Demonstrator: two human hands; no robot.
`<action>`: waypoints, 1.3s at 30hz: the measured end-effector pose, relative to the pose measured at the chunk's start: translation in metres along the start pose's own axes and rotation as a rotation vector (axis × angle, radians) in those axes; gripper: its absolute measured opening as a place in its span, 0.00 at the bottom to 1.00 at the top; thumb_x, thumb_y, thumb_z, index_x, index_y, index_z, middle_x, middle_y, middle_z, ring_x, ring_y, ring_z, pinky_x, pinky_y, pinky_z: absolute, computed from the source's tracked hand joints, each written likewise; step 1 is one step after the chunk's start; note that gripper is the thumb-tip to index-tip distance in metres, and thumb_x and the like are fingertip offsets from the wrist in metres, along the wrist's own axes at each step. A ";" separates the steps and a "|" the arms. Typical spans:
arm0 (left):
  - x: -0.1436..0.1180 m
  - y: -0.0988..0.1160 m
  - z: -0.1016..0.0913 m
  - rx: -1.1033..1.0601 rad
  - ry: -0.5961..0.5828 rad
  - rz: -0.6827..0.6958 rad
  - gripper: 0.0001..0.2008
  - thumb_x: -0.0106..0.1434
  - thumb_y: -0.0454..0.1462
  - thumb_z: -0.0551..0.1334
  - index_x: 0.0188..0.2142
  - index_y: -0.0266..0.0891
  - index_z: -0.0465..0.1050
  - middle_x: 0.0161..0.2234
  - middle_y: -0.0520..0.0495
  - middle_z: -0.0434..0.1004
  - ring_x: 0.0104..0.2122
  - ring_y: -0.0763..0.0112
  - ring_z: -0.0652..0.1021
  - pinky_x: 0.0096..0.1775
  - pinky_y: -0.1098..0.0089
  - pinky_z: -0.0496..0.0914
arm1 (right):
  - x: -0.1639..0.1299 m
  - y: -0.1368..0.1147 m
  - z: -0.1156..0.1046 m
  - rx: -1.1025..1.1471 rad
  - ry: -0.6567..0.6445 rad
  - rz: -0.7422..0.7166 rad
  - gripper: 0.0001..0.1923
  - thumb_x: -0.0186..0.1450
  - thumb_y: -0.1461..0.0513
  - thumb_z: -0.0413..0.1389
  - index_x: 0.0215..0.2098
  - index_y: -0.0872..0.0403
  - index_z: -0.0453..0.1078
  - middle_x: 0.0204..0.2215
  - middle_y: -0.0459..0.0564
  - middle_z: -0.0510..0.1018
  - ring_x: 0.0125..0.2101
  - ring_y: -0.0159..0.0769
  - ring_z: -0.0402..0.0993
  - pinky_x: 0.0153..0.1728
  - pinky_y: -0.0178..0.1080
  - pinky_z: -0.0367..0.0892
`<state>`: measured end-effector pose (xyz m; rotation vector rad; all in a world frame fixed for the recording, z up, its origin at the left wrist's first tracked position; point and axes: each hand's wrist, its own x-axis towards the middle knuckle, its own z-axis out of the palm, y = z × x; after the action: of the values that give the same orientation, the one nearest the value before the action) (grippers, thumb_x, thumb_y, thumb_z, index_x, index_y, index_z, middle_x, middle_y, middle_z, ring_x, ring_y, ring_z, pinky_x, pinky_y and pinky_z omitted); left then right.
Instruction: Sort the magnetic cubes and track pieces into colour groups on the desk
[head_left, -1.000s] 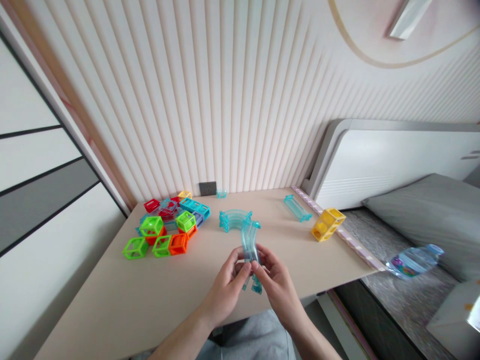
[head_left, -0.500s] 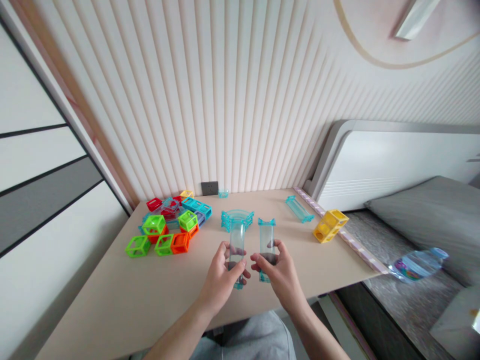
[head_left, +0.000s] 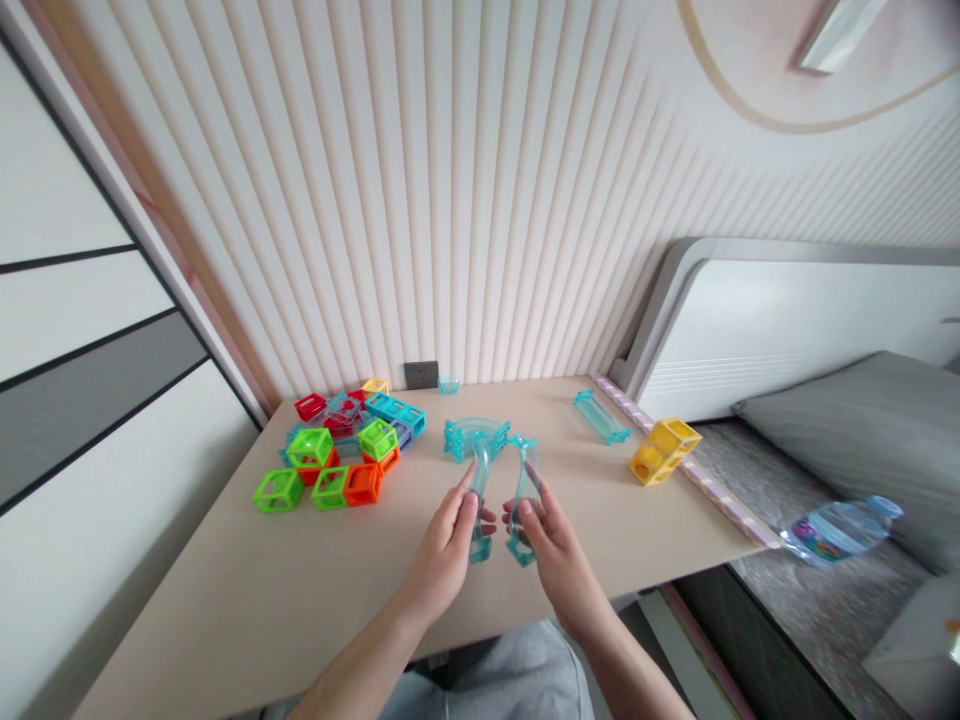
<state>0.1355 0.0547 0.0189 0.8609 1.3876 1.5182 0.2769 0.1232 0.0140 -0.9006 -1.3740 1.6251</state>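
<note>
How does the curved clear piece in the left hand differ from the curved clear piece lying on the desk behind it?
The left hand's track piece is lifted and pinched in the left hand; the desk's curved piece lies flat on the desk, untouched. The held piece stands on end; the lying one arches sideways. Both are clear teal curved channels.

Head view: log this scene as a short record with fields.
left hand: left hand holds one clear curved track piece by its lower part
right hand: right hand holds a second curved track piece, apart from the first
behind hands: curved clear track lying on the desk
desk left: heap of coloured cubes, green, orange, red, blue
desk right: yellow block at the edge; straight clear track
on the bed: plastic bottle
</note>
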 end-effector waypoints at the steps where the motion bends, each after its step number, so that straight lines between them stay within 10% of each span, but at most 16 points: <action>1: 0.000 0.000 0.001 -0.015 0.000 0.013 0.31 0.68 0.55 0.56 0.64 0.42 0.61 0.42 0.44 0.77 0.42 0.64 0.80 0.48 0.62 0.74 | 0.000 -0.001 0.001 0.006 -0.007 -0.011 0.37 0.65 0.45 0.58 0.67 0.48 0.56 0.35 0.48 0.77 0.36 0.36 0.76 0.40 0.39 0.70; 28: 0.000 0.021 0.005 -0.015 -0.052 0.067 0.23 0.64 0.51 0.63 0.50 0.38 0.77 0.43 0.42 0.81 0.40 0.62 0.79 0.43 0.67 0.71 | -0.002 -0.030 0.004 -0.003 -0.082 -0.009 0.32 0.63 0.47 0.61 0.60 0.53 0.69 0.35 0.50 0.80 0.35 0.39 0.77 0.37 0.40 0.72; 39: 0.000 0.013 0.013 -0.466 -0.071 -0.064 0.20 0.63 0.50 0.66 0.45 0.36 0.77 0.46 0.37 0.81 0.45 0.58 0.81 0.45 0.63 0.73 | -0.024 -0.032 -0.003 -0.416 -0.132 -0.306 0.28 0.66 0.55 0.60 0.64 0.44 0.65 0.60 0.54 0.71 0.58 0.49 0.68 0.57 0.50 0.66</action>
<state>0.1450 0.0598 0.0337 0.5668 0.9417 1.6520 0.2936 0.1051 0.0460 -0.7740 -1.8844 1.2046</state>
